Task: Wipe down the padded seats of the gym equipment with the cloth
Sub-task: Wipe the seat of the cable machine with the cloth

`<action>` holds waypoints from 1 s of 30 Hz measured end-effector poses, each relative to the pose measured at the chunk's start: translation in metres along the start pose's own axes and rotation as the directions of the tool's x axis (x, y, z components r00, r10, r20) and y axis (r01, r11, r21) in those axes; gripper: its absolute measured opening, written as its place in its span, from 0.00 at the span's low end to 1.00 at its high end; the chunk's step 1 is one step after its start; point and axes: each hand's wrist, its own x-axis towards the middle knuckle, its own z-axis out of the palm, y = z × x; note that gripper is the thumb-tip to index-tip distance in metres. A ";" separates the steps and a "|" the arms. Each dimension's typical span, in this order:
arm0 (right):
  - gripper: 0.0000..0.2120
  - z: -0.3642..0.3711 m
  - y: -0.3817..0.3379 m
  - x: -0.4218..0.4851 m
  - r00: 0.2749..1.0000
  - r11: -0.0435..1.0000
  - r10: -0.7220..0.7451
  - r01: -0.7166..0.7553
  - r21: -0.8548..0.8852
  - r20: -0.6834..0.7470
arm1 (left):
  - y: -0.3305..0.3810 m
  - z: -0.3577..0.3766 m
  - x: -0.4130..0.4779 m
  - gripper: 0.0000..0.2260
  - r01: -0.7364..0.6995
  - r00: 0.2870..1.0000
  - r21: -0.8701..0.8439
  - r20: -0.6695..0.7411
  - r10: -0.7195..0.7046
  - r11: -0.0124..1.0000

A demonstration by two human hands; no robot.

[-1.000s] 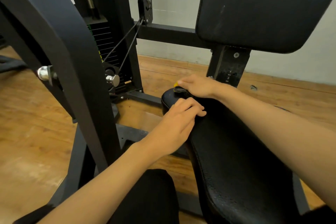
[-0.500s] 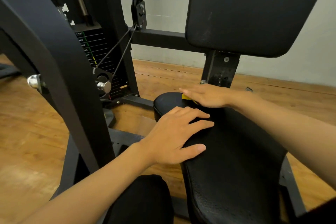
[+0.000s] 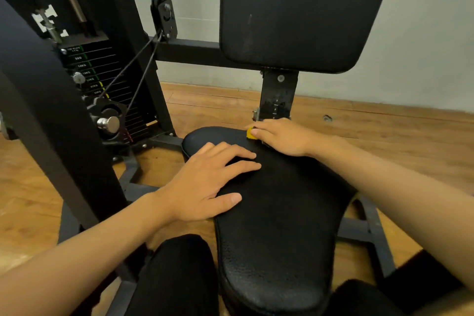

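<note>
Head cam, looking down on the seat pad [image 3: 282, 213]: black, grained vinyl, long and narrow, running away from the camera. L hand [image 3: 205, 182] is flat on the seat pad's left edge, about halfway along, fingers straight and a bit spread, thumb out toward the near end. Nothing in it, just resting palm-down.

R hand [image 3: 284, 137] is up at the seat pad's far end, right side, lying over the cloth [image 3: 250, 134]. Only a small yellow bit of the cloth shows, peeking out at the fingertips and touching the vinyl; the rest is hidden under the hand. It's pressed down for sure, but can't tell if the fingers curl round it or lie flat on top. The hands are apart, w/ a strip of bare vinyl between them.

Behind the seat pad's far end, a black post [image 3: 278, 95] rises to the back pad [image 3: 295, 7], which is upright and scuffed. Left of the seat pad and further back: weight stack [image 3: 102, 77] w/ kg labels, cables running up to a pulley [image 3: 164, 13]. A thick frame arm [image 3: 51, 123] stands close on the left. Wood floor [image 3: 384, 136] lies all round the seat pad. A knee in black [image 3: 179, 277] sits just left of its near end.
</note>
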 end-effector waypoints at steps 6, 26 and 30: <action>0.19 -0.015 0.073 -0.081 0.989 0.990 0.139 -0.139 -0.004 -0.050 | -0.002 0.006 0.000 0.34 -0.011 0.999 -0.004 -0.051 0.010 1.000; 0.23 0.007 -0.013 0.015 0.993 0.995 -0.097 0.098 0.006 -0.062 | 0.001 0.005 0.001 0.37 0.020 0.998 0.003 -0.062 -0.020 1.000; 0.19 -0.009 0.043 -0.061 0.995 0.999 0.042 -0.043 -0.009 -0.086 | -0.001 0.008 0.001 0.37 0.003 0.997 -0.009 -0.075 -0.004 1.000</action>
